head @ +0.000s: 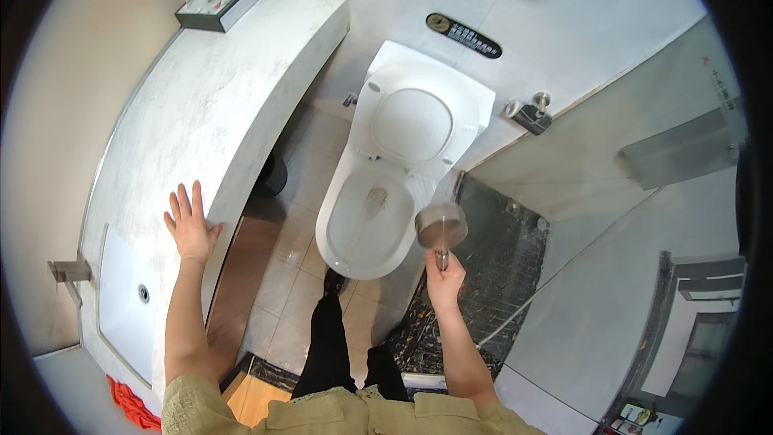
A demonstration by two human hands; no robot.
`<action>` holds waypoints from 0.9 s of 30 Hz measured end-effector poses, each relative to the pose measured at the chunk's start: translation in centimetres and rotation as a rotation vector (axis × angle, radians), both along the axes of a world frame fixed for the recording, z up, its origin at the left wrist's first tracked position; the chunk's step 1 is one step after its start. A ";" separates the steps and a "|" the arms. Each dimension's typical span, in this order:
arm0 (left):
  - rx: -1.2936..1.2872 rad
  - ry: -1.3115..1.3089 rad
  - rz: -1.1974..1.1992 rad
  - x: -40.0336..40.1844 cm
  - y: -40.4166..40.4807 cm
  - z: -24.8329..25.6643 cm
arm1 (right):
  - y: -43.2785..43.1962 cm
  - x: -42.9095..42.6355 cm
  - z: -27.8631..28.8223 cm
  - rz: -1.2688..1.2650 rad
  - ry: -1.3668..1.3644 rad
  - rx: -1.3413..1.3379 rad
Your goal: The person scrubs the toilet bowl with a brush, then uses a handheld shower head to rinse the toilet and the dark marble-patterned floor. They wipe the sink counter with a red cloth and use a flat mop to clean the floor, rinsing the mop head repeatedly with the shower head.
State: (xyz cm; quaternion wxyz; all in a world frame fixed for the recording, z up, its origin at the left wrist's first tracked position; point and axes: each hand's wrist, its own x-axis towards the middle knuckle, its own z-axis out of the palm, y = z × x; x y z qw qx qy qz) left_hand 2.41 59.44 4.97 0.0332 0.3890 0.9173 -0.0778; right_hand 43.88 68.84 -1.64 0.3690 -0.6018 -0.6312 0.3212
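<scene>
My right hand (445, 281) grips the handle of a round metal shower head (441, 225), which is blurred. It is held up just right of the bowl of a white ceramic toilet (326, 226). The toilet's lid and seat (413, 124) are both raised, and the bowl lies uncovered. On the left, my left hand (192, 226) is spread with nothing in it, over the front part of a pale marbled countertop (181, 115). Whether its palm presses on the surface is hard to tell. A pale hose (513, 316) runs behind my right forearm.
A white washbasin (124, 296) with a faucet (69, 275) is at lower left, near a red cloth (133, 405). An amenity box (226, 0) sits on the counter's far end. A toilet paper holder (531, 115), glass partition (580, 121) and dark stone shower floor (501, 241) lie right.
</scene>
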 end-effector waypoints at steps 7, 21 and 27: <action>0.113 -0.023 -0.065 -0.8 -0.6 0.0 | 2.9 0.4 6.7 0.179 -0.041 0.080; 0.900 -0.810 -0.665 14.6 32.7 -8.7 | 8.5 2.7 7.2 -0.305 0.253 -0.293; 0.705 -0.435 -0.583 17.0 42.2 -9.8 | 10.6 1.8 11.3 -0.067 -0.035 -0.207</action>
